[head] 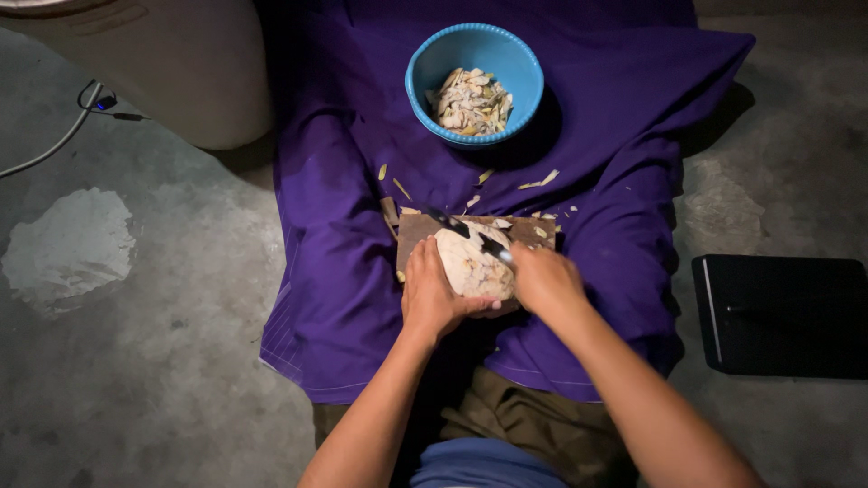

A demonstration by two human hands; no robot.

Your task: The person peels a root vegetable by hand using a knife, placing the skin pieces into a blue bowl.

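Note:
A pale, rounded chunk of peeled vegetable (470, 264) rests on a small wooden cutting board (418, 228) laid on a purple cloth (334, 235). My left hand (432, 289) grips the chunk from its left side. My right hand (545, 280) is closed on the handle of a dark knife (455, 227), whose blade lies across the top of the chunk, pointing up and left. A blue bowl (432, 63) farther away on the cloth holds several pale cut pieces (470, 101).
Loose slivers (539, 180) lie scattered on the cloth between bowl and board. A black flat box (782, 312) sits on the concrete floor at right. A large pale container (181, 63) and a cable (63, 136) are at upper left.

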